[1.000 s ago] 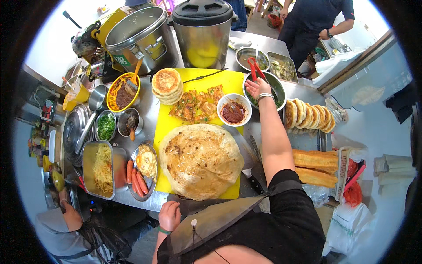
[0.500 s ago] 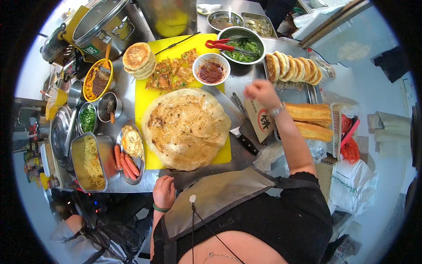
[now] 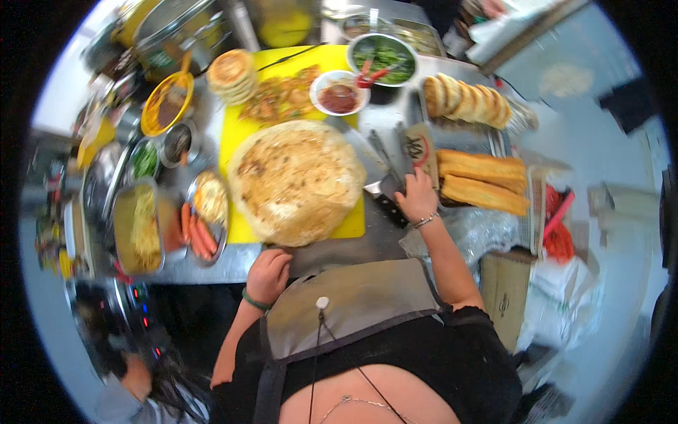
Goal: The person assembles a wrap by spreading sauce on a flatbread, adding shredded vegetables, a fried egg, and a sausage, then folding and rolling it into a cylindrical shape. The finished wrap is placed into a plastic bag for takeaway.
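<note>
Since the frame half a second earlier, the right hand had dropped from mid-air over the counter to the knife area; the view had also shifted, so the yellow cutting board sat higher in the picture.

Right hand: resting on the steel counter at about 3 o'clock from the large round flatbread. Fingers lay over the dark handle of the cleaver, whose broad blade ran toward 11 o'clock along the flatbread's edge. Whether the fingers were closed round the handle or merely laid on it, I could not tell. A bracelet showed at the wrist.

Left hand: at 6 o'clock from the flatbread, fingers curled together against the counter's near edge, nothing held. Green band at the wrist.

Flatbread: flat on the cutting board, covering most of its lower half and overhanging its right side.

Surroundings:
- Bowl of red sauce at 12 o'clock from the flatbread.
- Bowl of greens just beyond it, toward 1 o'clock.
- Stack of small round breads at 11 o'clock.
- Row of sliced round breads at 2 o'clock.
- Two long fried dough sticks at 3 o'clock, just beyond the right hand.
- Tray of sausages at 9 o'clock.
</note>
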Action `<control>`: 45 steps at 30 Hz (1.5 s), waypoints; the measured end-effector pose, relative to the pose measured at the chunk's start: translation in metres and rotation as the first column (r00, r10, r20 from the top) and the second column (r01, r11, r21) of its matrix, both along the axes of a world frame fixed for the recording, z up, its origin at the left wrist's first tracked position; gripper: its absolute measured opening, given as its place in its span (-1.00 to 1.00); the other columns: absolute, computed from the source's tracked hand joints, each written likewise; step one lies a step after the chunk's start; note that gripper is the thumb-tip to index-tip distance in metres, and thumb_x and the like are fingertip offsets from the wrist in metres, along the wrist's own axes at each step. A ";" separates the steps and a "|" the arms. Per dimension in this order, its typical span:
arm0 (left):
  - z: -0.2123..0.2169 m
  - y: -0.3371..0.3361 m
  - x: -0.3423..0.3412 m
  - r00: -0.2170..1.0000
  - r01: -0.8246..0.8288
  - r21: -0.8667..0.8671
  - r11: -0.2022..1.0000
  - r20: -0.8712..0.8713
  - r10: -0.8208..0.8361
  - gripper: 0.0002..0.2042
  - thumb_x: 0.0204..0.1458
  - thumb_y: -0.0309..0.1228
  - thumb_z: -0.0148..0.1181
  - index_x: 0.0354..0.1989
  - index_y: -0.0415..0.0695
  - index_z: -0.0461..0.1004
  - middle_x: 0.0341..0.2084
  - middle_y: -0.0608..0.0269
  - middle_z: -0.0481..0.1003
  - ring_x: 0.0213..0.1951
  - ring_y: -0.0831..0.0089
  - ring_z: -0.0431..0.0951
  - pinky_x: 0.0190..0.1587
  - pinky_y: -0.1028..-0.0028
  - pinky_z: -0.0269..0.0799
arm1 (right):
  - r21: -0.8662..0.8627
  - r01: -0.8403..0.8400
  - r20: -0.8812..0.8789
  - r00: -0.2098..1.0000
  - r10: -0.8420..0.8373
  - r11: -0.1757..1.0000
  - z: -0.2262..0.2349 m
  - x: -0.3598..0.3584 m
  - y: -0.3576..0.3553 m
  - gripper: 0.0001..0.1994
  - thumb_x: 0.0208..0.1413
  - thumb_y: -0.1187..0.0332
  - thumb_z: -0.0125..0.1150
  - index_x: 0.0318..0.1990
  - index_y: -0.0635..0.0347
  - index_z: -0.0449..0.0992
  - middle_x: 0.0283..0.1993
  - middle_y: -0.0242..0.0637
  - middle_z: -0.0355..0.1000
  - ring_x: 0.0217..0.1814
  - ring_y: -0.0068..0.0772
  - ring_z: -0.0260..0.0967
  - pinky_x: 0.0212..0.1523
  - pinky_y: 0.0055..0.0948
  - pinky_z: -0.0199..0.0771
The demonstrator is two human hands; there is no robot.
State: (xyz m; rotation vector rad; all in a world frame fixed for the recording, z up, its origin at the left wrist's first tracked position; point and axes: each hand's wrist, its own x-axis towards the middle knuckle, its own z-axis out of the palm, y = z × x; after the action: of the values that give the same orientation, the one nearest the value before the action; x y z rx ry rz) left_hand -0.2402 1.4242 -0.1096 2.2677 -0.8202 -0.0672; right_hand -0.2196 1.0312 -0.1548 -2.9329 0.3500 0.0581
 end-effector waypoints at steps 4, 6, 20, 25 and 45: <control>-0.013 0.006 -0.005 0.998 0.060 -0.046 0.997 0.024 -0.058 -0.81 -0.14 -0.57 0.14 -0.28 -0.23 0.46 -0.34 0.02 0.47 -0.22 0.06 0.48 -0.15 0.21 0.43 | -0.021 -0.130 0.273 0.953 0.131 0.991 -0.024 0.002 -0.021 -0.80 -0.14 0.37 0.24 -0.40 0.36 0.54 0.01 0.14 0.38 0.04 0.16 0.31 0.10 -0.04 0.31; -0.005 0.017 -0.010 1.000 0.026 0.008 1.000 0.001 -0.026 -0.83 -0.13 -0.56 0.19 -0.30 -0.21 0.45 -0.31 0.07 0.47 -0.21 0.08 0.49 -0.15 0.25 0.44 | 0.140 -0.129 0.262 0.961 0.089 0.982 -0.017 -0.003 -0.025 -0.79 -0.08 0.38 0.20 -0.41 0.42 0.45 0.00 0.23 0.35 0.06 0.25 0.28 0.11 -0.03 0.28; -0.026 0.190 -0.016 0.336 -0.825 -0.551 0.127 -0.298 0.894 -0.90 0.10 -0.56 0.10 -0.22 -0.24 0.41 -0.35 0.29 0.41 -0.32 0.55 0.42 -0.24 0.54 0.38 | 0.689 -0.579 0.151 0.703 0.695 0.436 0.196 0.105 0.216 -0.32 -0.01 0.53 0.16 0.31 0.28 0.07 0.05 -0.13 0.35 -0.01 -0.31 0.37 0.04 -0.42 0.36; -0.035 0.235 0.014 0.298 -0.831 -0.556 -0.024 -0.482 0.824 -0.85 0.09 -0.55 0.13 -0.17 -0.21 0.37 -0.21 0.24 0.38 -0.21 0.54 0.40 -0.19 0.54 0.38 | 0.296 -0.893 -0.221 0.280 0.934 0.338 0.231 0.206 0.385 -0.54 0.10 0.23 0.20 0.10 0.24 0.30 -0.26 0.10 0.50 -0.17 0.14 0.47 -0.14 -0.09 0.48; -0.029 0.243 0.033 0.311 -0.863 -0.490 0.122 -0.324 0.893 -0.70 -0.17 -0.65 0.27 -0.35 -0.21 0.24 -0.09 -0.07 0.17 0.01 0.08 0.24 0.11 0.28 0.18 | 0.195 -0.860 -0.796 0.142 0.588 0.472 0.165 0.268 0.548 -0.76 0.05 0.28 0.14 -0.22 0.27 0.41 -0.54 -0.25 0.38 -0.61 -0.37 0.37 -0.65 -0.38 0.41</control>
State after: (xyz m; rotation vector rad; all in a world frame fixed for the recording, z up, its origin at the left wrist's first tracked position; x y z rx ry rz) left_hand -0.2068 1.6673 -0.1386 1.7425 0.6176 0.7336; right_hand 0.0481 1.5796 0.0103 -2.7587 -1.2248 1.6382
